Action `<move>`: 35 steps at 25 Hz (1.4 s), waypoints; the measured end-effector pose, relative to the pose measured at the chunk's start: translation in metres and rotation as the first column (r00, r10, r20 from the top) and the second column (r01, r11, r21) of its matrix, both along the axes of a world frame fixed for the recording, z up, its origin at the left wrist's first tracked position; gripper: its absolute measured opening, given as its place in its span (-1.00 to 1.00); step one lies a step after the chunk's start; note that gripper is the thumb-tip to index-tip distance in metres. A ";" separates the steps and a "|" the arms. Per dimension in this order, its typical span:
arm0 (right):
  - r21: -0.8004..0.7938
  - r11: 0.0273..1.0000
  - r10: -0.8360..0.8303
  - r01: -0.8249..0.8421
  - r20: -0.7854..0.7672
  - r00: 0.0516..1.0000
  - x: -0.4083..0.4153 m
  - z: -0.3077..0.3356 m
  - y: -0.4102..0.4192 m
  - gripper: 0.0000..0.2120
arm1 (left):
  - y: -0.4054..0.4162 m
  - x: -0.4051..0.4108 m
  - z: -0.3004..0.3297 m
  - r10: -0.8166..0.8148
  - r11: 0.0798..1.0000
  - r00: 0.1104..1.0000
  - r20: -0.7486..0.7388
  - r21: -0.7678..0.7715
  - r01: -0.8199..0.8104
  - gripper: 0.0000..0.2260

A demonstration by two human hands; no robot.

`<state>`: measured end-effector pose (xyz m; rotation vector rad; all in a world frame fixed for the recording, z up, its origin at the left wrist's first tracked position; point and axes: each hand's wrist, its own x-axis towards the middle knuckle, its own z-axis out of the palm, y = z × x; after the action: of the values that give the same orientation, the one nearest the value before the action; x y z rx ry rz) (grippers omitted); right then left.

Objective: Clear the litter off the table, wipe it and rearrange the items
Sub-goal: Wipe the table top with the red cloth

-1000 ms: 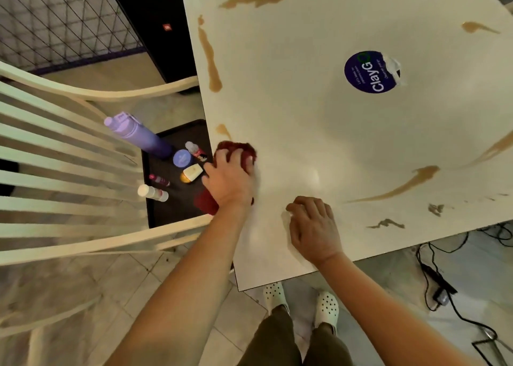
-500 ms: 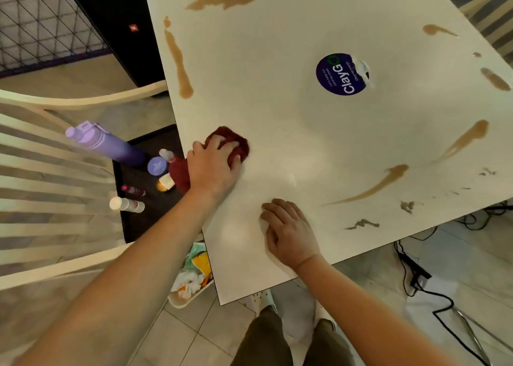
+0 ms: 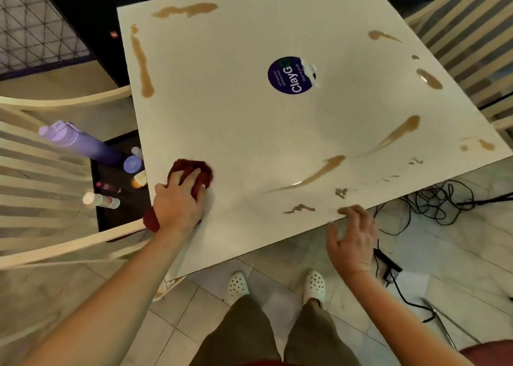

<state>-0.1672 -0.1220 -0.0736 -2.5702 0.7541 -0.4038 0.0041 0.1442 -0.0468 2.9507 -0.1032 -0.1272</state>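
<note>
Your right hand [image 3: 352, 243] hangs just off the table's [image 3: 249, 121] near edge, fingers loosely spread, holding nothing. Your left hand [image 3: 179, 202] presses a dark red cloth [image 3: 198, 171] flat at the near left edge, fingers extended over it. Judge the wiping as begun only: no litter shows on the table, but brown streaks [image 3: 313, 171] lie along every edge. The near left corner looks clean. Beside the left edge, a dark tray [image 3: 111, 215] on the chair [image 3: 41, 171] holds a purple bottle [image 3: 80, 142], a round tin [image 3: 132, 163] and small tubes awaiting return.
</note>
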 end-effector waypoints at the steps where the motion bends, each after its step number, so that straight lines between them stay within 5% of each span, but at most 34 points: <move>1: 0.097 0.985 -0.139 0.142 -0.040 0.989 -0.010 -0.001 -0.020 -0.56 | -0.009 -0.013 -0.001 -0.023 1.000 1.000 -0.015 0.003 0.023 -0.65; 5: 0.534 0.697 -0.498 0.479 -0.121 0.859 -0.014 0.005 -0.090 -0.48 | -0.055 -0.049 -0.003 -0.073 0.996 0.996 -0.055 0.041 0.075 -0.66; 8: 0.835 0.338 -0.568 0.434 -0.186 0.801 0.002 0.003 -0.143 -0.56 | -0.090 -0.041 -0.001 -0.124 0.992 0.989 -0.084 0.009 0.125 -0.68; 12: 0.947 0.012 -0.598 0.320 -0.250 0.762 0.029 -0.001 -0.170 -0.51 | -0.154 -0.019 -0.004 -0.180 0.984 0.980 -0.088 -0.022 0.179 -0.68; 13: 0.947 -0.009 -0.597 0.322 -0.263 0.758 0.031 -0.002 -0.171 -0.56 | -0.170 -0.015 -0.004 -0.174 0.985 0.981 -0.084 -0.013 0.173 -0.68; 16: 0.903 0.198 -0.510 0.381 -0.237 0.827 0.029 0.000 -0.172 -0.62 | -0.190 -0.006 -0.001 -0.186 0.983 0.977 -0.105 -0.023 0.185 -0.69; 20: 0.961 0.051 -0.542 0.272 -0.202 0.815 0.028 -0.004 -0.179 -0.74 | -0.138 -0.025 0.001 -0.320 0.947 0.939 -0.121 -0.033 0.319 -0.72; 24: 0.970 0.043 -0.523 0.241 -0.184 0.832 0.027 -0.009 -0.181 -0.65 | -0.078 -0.062 0.003 0.039 0.999 0.995 -0.093 0.032 -0.036 -0.69; 29: 0.965 0.038 -0.511 0.258 -0.203 0.835 0.025 -0.013 -0.183 -0.63 | -0.099 -0.106 0.004 0.376 0.926 0.921 -0.101 0.007 -0.378 -0.66; 35: 0.966 0.028 -0.500 0.258 -0.210 0.840 0.027 -0.005 -0.186 -0.66 | -0.201 -0.128 0.009 0.050 0.998 0.985 -0.167 -0.017 -0.054 -0.64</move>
<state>-0.1401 -0.3077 -0.0788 -0.9541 1.1292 -0.1589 -0.1236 -0.0570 -0.0381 2.9039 -0.0040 -0.3618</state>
